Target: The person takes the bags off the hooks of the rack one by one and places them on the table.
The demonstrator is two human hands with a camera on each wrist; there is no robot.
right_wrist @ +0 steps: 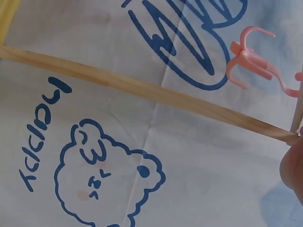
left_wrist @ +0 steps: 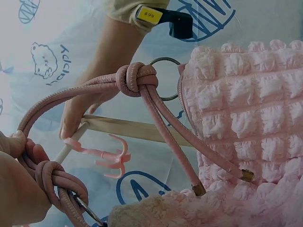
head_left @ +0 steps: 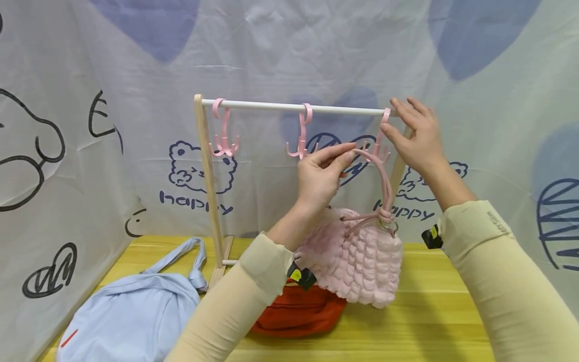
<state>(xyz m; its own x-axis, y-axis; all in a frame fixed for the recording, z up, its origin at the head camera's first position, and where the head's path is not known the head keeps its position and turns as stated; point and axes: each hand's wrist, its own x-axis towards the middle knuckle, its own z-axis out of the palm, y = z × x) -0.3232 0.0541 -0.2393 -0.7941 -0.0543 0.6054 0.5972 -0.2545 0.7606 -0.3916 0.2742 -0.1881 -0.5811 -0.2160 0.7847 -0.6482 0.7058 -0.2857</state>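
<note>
A puffy pink handbag hangs from my left hand, which pinches its knotted handle between thumb and fingers. In the left wrist view the handle ends in a knot at a metal ring. Just beyond the handle, a pink hook with several prongs hangs from the right end of the white rod. My right hand is at that corner of the rack, fingers fairly straight beside the hook's top. Only part of a fingertip shows in the right wrist view, by the wooden post.
Two more pink hooks, a left one and a middle one, hang on the rod. On the yellow wood-grain table lie a light blue bag and a red bag. A printed cloth hangs behind the rack.
</note>
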